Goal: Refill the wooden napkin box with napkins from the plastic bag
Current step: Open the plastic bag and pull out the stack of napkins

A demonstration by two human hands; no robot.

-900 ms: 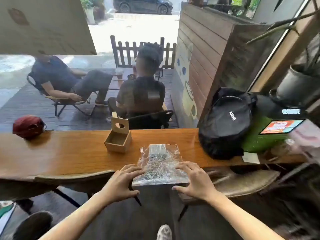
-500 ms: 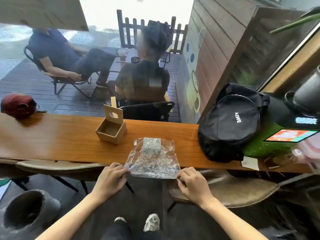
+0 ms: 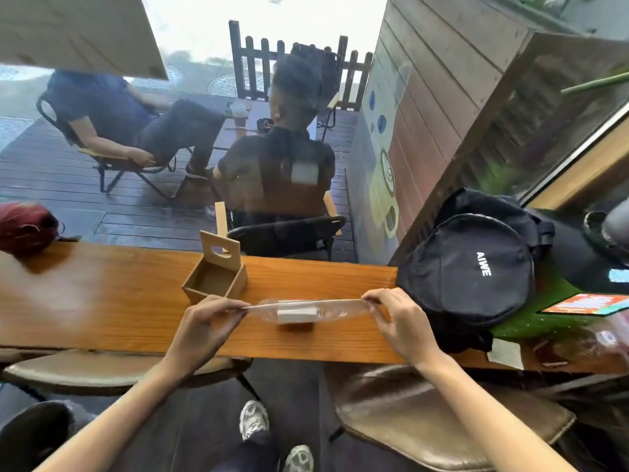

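A clear plastic bag [image 3: 335, 313] hangs just above the wooden counter [image 3: 102, 301], stretched flat between my hands and seen edge-on. A white stack of napkins [image 3: 296, 315] shows inside it. My left hand [image 3: 207, 321] pinches the bag's left end and my right hand [image 3: 398, 318] pinches its right end. The wooden napkin box [image 3: 216, 279] stands behind my left hand, empty, with its slotted lid tipped up at the back.
A black backpack [image 3: 473, 270] sits on the counter right of my right hand. A dark red cap [image 3: 25, 226] lies at the far left. Two stools stand under the counter's near edge. Behind the glass, two people sit outside.
The bag lay flat on the counter under my hands; now both hands have gripped its ends and lifted it, pulling it taut. The camera has tilted downward.
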